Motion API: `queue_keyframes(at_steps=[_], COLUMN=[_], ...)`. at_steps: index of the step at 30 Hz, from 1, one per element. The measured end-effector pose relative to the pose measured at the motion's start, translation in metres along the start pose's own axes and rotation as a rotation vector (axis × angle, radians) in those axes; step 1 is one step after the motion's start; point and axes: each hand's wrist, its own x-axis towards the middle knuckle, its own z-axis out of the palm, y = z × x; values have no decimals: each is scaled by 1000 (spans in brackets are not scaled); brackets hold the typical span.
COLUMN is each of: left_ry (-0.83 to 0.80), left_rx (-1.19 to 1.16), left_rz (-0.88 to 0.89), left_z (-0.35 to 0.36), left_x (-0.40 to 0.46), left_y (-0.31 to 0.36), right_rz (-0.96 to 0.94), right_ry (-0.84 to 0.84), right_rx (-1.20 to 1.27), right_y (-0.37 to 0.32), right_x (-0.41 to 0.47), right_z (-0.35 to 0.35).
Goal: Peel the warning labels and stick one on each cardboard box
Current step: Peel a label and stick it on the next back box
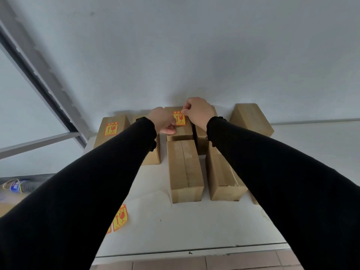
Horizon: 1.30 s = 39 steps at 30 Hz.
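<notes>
While both arms in black sleeves stretch out over the white bench point(194, 227), the scene from left to right goes like this:

Far-left box: cardboard box point(111, 131) at the back by the wall, already has an orange-and-yellow warning label point(111, 129) on its top.

Spare labels: a couple more stickers point(120, 217) lie on a sheet of white backing paper near the front left of the bench, partly hidden under the left sleeve.

Left hand: left hand point(162, 120) rests on the middle back box, fingers curled down, pressing at the lower left corner of the label there. Looks closed on that edge, though the tips are mostly hidden.

Current label: fresh label point(179, 118) sits on top of the middle back box point(180, 129), flat or nearly flat.

Right hand: right hand point(198, 112) has its fingers pinched together on the label's top right corner.

Unlabelled boxes: plain front box point(185, 170) just in front, another point(222, 176) beside it on the right, and one tilted box point(251, 118) against the wall at far right. No stickers showing on these.
</notes>
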Motion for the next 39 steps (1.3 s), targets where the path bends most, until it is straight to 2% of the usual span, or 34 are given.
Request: queue_keyframes(at_steps=[6,10,14,20,28,33,39], left_ry=[6,-15,0,24,50,88,165], left_rx=[-11,-56,-49,37,9,113,361], left_rz=[-17,84,111,32,157,213,263], left_z=[0,-2,-1,2,2,5,6], left_x=[5,6,6,10,14,16,15], left_y=[-5,-10,-13,-12,-18,-19,-19], right_rz=[-13,-13,-24,-23,6,15,-38], right_ry=[21,32,43,45,47,60,40], right_rx=[-16,-23,-47,-99,-129,-153,-122], right_y=[-1,-2,-2,-3,-4,-6,-3], right_x=[1,1,1,3,7,10,2], right_z=[7,9,10,13,19,17,11])
